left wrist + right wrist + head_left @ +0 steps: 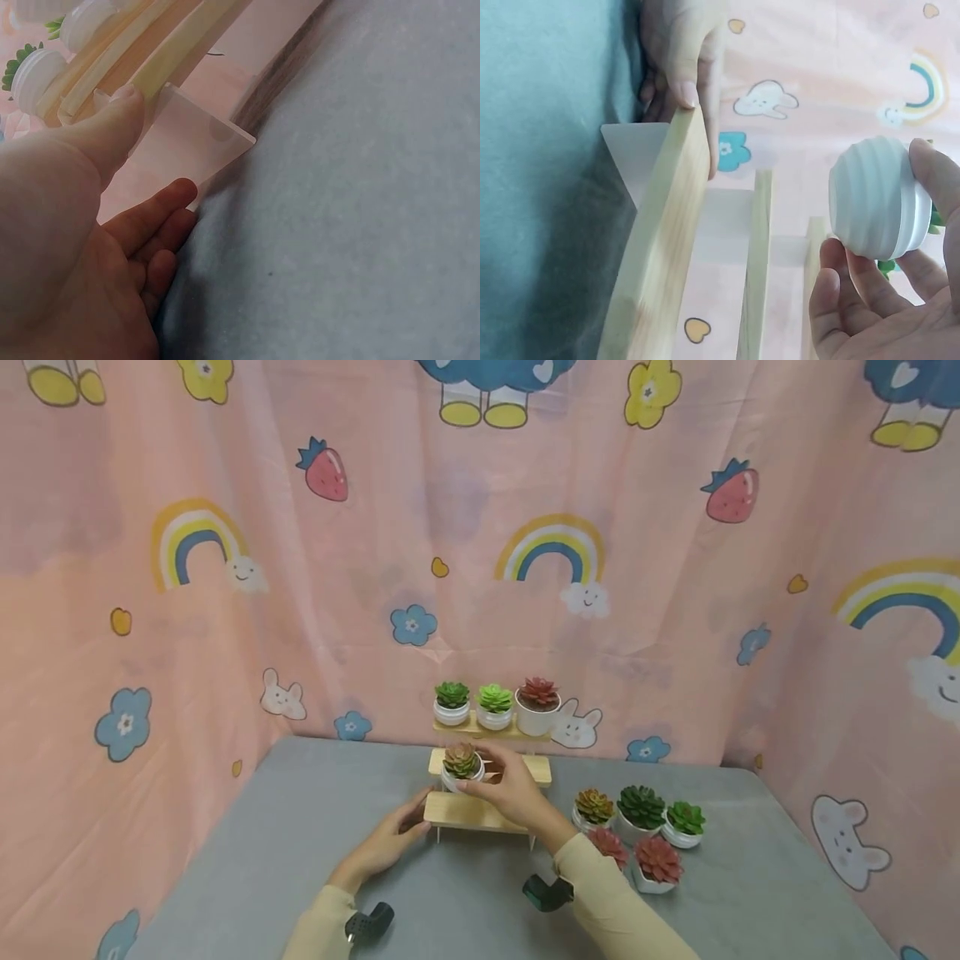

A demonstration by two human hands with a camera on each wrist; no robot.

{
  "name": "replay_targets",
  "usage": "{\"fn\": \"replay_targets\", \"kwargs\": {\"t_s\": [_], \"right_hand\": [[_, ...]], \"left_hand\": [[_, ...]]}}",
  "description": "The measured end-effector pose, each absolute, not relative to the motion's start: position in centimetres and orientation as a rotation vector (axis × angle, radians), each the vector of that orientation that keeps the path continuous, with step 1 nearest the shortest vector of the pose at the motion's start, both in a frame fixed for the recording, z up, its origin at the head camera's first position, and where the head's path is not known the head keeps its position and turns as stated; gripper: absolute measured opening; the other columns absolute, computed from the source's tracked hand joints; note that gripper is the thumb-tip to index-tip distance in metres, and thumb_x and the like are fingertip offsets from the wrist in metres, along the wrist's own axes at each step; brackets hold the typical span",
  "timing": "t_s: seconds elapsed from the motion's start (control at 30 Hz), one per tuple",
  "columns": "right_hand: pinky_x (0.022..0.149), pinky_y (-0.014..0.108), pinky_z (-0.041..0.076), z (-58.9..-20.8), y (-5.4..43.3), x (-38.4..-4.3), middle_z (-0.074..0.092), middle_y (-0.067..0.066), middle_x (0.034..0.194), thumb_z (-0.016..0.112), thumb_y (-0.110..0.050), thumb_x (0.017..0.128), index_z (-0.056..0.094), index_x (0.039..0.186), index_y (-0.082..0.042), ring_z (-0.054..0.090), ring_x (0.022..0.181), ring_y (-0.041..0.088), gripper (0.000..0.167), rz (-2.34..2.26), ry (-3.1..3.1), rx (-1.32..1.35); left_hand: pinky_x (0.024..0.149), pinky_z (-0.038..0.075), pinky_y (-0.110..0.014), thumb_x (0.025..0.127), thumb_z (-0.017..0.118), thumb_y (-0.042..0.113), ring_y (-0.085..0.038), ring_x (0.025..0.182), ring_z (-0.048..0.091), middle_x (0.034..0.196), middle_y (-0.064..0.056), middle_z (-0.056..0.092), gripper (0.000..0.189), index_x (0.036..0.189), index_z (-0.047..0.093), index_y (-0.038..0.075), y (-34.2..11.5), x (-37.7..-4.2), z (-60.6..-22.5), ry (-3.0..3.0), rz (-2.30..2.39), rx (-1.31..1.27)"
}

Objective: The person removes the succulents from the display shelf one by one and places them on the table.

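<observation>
In the head view my right hand grips a potted succulent with brownish-green leaves, over the middle tier of a stepped display stand. From the right wrist view, thumb and fingers hold its ribbed white pot apart from the planks; its leaves are mostly hidden. My left hand holds the stand's left end. The left wrist view has its thumb on a plank end and its fingers by the translucent side panel. Three potted succulents, dark green, light green and red, stand on the top tier.
Several more potted succulents cluster on the grey tabletop right of the stand, among them a dark green one and a red one. A pink patterned curtain hangs behind and along both sides.
</observation>
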State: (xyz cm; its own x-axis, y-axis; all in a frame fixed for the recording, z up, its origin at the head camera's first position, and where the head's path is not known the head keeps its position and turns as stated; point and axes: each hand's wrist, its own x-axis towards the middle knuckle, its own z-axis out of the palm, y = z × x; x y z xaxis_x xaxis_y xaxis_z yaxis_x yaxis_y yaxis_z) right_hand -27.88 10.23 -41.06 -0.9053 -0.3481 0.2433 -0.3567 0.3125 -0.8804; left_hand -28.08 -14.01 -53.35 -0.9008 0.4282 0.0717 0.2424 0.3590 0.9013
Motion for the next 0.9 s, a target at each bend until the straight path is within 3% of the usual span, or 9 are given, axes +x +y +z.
{"fn": "replay_targets", "kwargs": {"t_s": [0.4, 0.67, 0.9], "right_hand": [[0.083, 0.024, 0.055, -41.3, 13.1, -25.6, 0.065, 0.022, 0.13, 0.077, -0.011, 0.089, 0.057, 0.139, -0.001, 0.064, 0.102, 0.014, 0.055, 1.678, -2.503, 0.65], [0.083, 0.026, 0.053, -41.4, 16.0, -24.2, 0.066, 0.018, 0.13, 0.081, -0.016, 0.086, 0.058, 0.137, -0.006, 0.061, 0.102, 0.016, 0.057, 1.65, -2.539, 0.561], [0.08, 0.023, 0.053, -42.4, 18.8, -22.3, 0.063, 0.02, 0.131, 0.08, -0.012, 0.087, 0.057, 0.134, -0.003, 0.06, 0.103, 0.002, 0.054, 1.709, -2.49, 0.476]], "left_hand": [[0.116, 0.036, -0.062, 0.105, 0.055, 0.031, -0.04, 0.139, 0.049, 0.15, -0.021, 0.052, 0.065, 0.161, 0.027, 0.016, -13.8, -28.0, -53.3, 2.464, 1.575, 0.57], [0.117, 0.035, -0.061, 0.104, 0.056, 0.034, -0.039, 0.139, 0.048, 0.151, -0.018, 0.052, 0.066, 0.161, 0.028, 0.018, -13.9, -28.2, -53.4, 2.471, 1.58, 0.545], [0.115, 0.035, -0.064, 0.103, 0.057, 0.036, -0.039, 0.139, 0.049, 0.15, -0.018, 0.053, 0.065, 0.161, 0.03, 0.02, -13.8, -28.2, -53.7, 2.481, 1.573, 0.537]]}}
